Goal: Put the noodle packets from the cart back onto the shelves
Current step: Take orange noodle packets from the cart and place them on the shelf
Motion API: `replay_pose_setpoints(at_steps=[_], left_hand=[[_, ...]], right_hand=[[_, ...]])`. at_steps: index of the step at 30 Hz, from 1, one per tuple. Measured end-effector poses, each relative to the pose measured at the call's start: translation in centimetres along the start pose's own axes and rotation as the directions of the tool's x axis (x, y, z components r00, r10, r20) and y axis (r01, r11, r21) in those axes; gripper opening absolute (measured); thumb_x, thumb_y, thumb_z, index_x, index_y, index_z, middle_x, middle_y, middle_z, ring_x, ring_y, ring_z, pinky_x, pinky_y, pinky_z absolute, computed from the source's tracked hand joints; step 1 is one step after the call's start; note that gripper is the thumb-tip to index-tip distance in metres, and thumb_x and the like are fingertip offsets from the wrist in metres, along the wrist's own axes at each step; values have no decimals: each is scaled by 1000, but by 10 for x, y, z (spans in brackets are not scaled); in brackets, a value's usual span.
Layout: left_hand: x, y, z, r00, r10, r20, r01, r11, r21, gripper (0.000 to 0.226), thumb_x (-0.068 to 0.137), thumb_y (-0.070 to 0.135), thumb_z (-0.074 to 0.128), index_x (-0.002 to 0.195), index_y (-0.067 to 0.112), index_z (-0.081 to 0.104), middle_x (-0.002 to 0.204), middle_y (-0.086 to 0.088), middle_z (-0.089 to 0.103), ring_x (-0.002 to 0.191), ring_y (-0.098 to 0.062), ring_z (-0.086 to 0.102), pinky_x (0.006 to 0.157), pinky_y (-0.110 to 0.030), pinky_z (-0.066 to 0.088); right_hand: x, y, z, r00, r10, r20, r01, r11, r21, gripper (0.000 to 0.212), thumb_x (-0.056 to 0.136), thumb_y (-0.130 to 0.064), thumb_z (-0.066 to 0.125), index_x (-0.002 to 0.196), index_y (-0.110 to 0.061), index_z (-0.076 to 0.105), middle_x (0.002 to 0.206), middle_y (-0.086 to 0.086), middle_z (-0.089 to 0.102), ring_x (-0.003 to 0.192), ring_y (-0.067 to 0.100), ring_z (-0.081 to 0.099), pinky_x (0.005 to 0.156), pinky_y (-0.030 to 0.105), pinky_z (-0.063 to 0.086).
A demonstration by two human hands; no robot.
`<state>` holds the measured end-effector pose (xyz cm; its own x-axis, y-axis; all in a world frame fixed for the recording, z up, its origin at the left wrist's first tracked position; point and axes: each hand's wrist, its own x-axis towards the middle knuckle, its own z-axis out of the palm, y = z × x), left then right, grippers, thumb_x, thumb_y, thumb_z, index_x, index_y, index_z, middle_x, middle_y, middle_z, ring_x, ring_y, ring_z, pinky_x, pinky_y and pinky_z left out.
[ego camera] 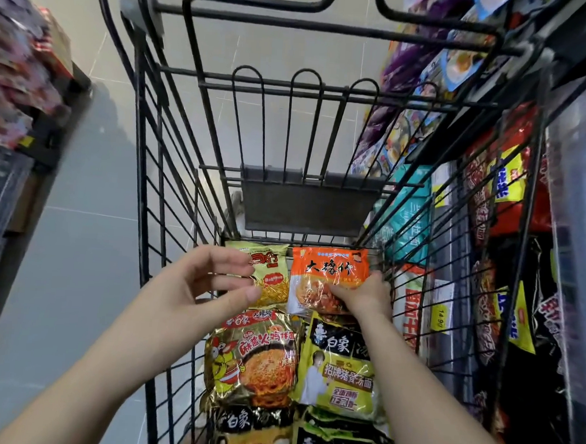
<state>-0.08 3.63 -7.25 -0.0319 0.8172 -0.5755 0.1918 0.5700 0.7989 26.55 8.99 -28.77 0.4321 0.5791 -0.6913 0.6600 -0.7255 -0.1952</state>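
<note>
My right hand [366,295] curled on the orange noodle packet [326,275], far end of the cart [306,205], my left hand [209,282] half open and empty over the yellow packet [274,279] beside it, shelves [578,191] at right

Black wire cart [171,166], orange-and-white packet [322,275], gold packet [252,360], yellow-and-black packet [339,365], grey floor [77,243]
</note>
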Motion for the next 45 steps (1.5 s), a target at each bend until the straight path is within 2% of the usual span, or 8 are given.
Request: replay_pose_setpoints(at_steps=[13, 17, 22, 28, 32, 35, 41, 45], left_hand=[[3, 2, 2, 1000, -17, 1, 17, 1000, 6, 44, 69, 32, 81, 111, 25, 70, 107, 11, 77, 96, -6, 75, 85, -17, 59], [3, -2, 2, 1000, -29, -7, 29, 999, 21, 43, 70, 32, 81, 111, 25, 70, 106, 10, 77, 97, -7, 75, 85, -16, 58], [8, -4, 6, 998, -60, -25, 61, 997, 42, 45, 68, 34, 81, 111, 25, 70, 105, 9, 77, 96, -7, 74, 83, -26, 62], [20, -12, 13, 994, -107, 1, 106, 985, 137, 38, 79, 24, 85, 112, 26, 68, 107, 3, 75, 96, -3, 72, 82, -19, 59], [33, -25, 23, 986, -148, -80, 157, 981, 118, 32, 86, 15, 81, 113, 23, 65, 110, 1, 71, 99, -12, 71, 78, -20, 57], [45, -39, 31, 972, -157, -173, 173, 982, 77, 31, 89, 14, 79, 115, 21, 63, 109, 2, 69, 100, -14, 70, 74, -20, 54], [78, -71, 54, 911, -204, -358, 203, 978, -42, 39, 88, 10, 79, 121, 15, 58, 114, -3, 65, 109, -19, 64, 69, -15, 47], [98, -95, 73, 865, -302, -401, 281, 953, -112, 54, 87, 4, 79, 135, 7, 53, 127, -10, 62, 108, -19, 59, 88, -29, 52]], right_hand=[[9, 10, -5, 986, 65, 154, -95, 975, 199, 105, 52, -50, 100, 136, -7, 52, 133, 11, 65, 120, 34, 63, 98, 46, 56], [12, 13, -7, 973, 47, 224, -118, 941, 318, 84, 56, -35, 102, 125, -9, 61, 121, 10, 71, 109, 31, 69, 94, 43, 59], [8, 18, -17, 945, -54, 322, -124, 853, 507, 37, 78, -13, 90, 107, -10, 67, 102, 6, 74, 83, 17, 71, 65, 29, 58], [-3, 22, -35, 938, -162, 305, -66, 784, 618, 56, 72, -33, 93, 117, -19, 63, 116, 5, 75, 104, 28, 74, 100, 52, 56], [-21, 27, -52, 929, -239, 281, 5, 770, 638, 74, 65, -45, 95, 126, -21, 61, 118, 1, 75, 102, 24, 75, 98, 49, 58], [-43, 30, -66, 913, -294, 283, 16, 719, 695, 51, 76, -29, 90, 118, -21, 63, 113, 3, 78, 94, 22, 78, 89, 45, 63], [-92, 29, -101, 904, -358, 232, 53, 632, 773, 54, 68, -32, 88, 116, -24, 65, 107, -2, 80, 101, 22, 77, 95, 45, 58], [-118, 35, -126, 903, -380, 199, 71, 591, 804, 63, 66, -31, 93, 121, -22, 64, 110, 1, 80, 102, 23, 77, 97, 48, 57]])
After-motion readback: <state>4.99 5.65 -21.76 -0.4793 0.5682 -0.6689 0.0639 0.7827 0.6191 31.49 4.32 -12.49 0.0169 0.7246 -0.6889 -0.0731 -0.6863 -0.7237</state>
